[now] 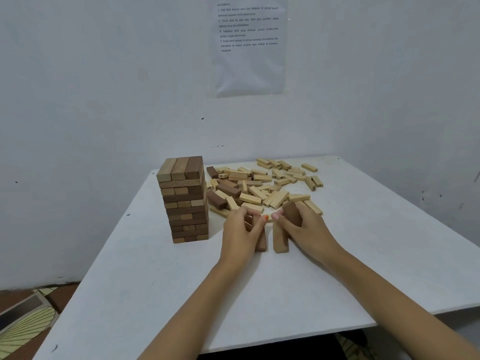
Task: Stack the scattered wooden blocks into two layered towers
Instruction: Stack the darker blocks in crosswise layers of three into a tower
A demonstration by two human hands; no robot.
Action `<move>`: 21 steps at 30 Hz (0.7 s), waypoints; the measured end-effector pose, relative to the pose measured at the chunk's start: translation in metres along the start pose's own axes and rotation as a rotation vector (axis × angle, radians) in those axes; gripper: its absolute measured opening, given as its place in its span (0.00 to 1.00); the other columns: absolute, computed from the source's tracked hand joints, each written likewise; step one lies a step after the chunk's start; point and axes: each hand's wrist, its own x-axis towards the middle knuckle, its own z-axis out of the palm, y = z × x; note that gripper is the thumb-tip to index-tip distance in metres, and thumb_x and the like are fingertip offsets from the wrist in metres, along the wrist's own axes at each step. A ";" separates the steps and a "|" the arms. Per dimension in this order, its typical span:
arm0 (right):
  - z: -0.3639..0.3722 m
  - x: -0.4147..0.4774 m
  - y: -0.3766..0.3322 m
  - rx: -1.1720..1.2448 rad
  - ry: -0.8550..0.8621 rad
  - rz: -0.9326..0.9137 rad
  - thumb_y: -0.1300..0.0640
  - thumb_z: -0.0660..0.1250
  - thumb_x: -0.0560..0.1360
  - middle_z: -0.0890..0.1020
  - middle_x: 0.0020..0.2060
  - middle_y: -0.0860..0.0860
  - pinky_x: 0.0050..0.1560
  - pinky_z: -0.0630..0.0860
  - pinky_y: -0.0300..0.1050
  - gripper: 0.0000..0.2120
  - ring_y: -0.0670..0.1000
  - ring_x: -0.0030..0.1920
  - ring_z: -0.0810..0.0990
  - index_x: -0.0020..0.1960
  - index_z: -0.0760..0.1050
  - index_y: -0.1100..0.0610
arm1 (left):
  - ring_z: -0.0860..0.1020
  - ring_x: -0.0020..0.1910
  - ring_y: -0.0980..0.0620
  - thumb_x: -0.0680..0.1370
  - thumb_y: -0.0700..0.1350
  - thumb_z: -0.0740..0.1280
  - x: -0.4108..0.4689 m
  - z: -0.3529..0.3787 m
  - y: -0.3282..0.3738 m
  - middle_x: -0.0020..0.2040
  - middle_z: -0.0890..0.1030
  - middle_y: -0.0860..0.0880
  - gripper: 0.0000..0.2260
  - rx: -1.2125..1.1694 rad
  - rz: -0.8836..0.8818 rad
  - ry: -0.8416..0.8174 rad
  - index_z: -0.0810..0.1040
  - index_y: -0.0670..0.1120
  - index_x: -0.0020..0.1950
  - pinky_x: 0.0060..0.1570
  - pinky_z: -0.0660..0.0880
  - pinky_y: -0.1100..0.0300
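Two bare forearms reach over the white table (pixel 155 281). The left hand (pixel 242 229) curls round a dark block (pixel 261 241) lying flat. The right hand (pixel 305 227) grips a second dark block (pixel 292 213), tilted up above a tan block (pixel 280 240). One tower (pixel 185 201), three blocks per layer, stands left of them. Behind lies one loose pile (pixel 262 185), too jumbled to count.

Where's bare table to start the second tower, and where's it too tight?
Bare: the near strip of table in front of the tower, and the stretch from the right hand to the right edge. Crowded: the loose block pile behind both hands, and the narrow gap between tower and left hand.
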 end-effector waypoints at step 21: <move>-0.018 0.002 0.005 -0.122 -0.009 0.222 0.50 0.68 0.77 0.75 0.43 0.48 0.36 0.65 0.34 0.13 0.47 0.43 0.73 0.57 0.75 0.56 | 0.72 0.47 0.58 0.78 0.33 0.61 0.005 -0.022 0.008 0.50 0.73 0.50 0.15 -0.109 -0.216 -0.398 0.77 0.46 0.60 0.42 0.68 0.70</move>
